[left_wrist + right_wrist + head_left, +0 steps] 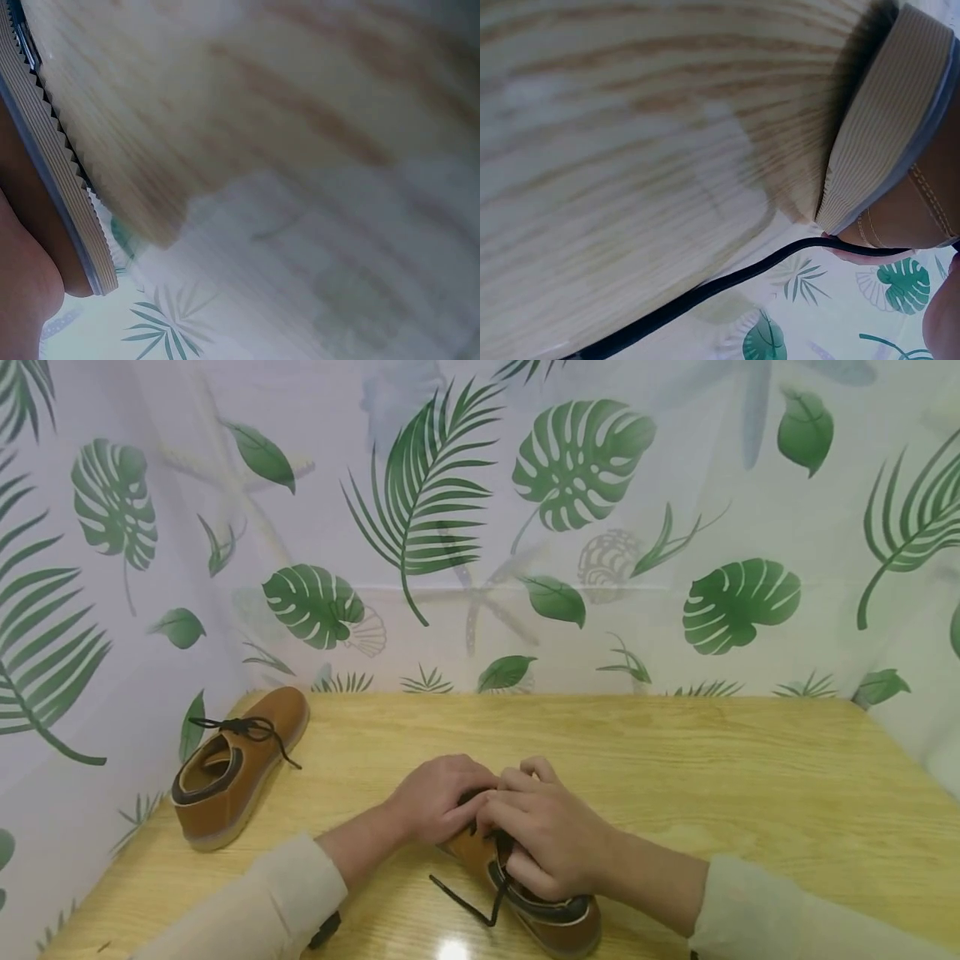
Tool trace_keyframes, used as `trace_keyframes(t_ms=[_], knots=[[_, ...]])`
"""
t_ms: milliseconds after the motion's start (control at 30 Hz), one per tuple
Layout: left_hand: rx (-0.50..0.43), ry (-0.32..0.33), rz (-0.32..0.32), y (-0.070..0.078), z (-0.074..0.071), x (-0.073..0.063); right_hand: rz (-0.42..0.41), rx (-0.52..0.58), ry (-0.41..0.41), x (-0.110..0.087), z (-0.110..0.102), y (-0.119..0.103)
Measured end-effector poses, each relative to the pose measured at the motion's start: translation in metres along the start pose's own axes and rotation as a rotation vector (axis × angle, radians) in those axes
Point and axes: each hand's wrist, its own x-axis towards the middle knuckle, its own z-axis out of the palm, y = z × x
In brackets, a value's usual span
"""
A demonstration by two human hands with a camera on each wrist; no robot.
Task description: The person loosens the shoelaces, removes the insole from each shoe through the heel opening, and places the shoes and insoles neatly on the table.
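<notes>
A brown leather shoe [471,857] with a dark collar and pale sole lies on the table under both hands, its heel towards me. My left hand [444,797] grips its front part, thumb over the lacing. Fingers bent, my right hand [551,835] pinches the black shoelace [501,838] at the lacing, its lower fingers over the shoe opening. One loose lace end [467,903] trails onto the table left of the shoe. The left wrist view has the ribbed sole [52,142] beside my hand; in the right wrist view a dark lace [757,268] runs out from the shoe. The fingers hide most of the lacing.
A matching brown shoe [225,777], its black lace tied in a bow, stands at the table's left edge. The wood-grain table [750,793] meets a leaf-printed cloth [465,527] behind and at both sides.
</notes>
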Motion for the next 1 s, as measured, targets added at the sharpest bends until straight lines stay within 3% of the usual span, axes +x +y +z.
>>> trace_keyframes(t_ms=[467, 1000], knots=[[-0.016, 0.006, 0.005, 0.0021, -0.0002, -0.0009, 0.019, -0.056, 0.023, -0.0032, 0.0002, -0.0015], [-0.025, 0.008, 0.004, 0.0022, -0.0013, 0.0008, -0.017, -0.242, 0.121, -0.0025, 0.0019, -0.0024]])
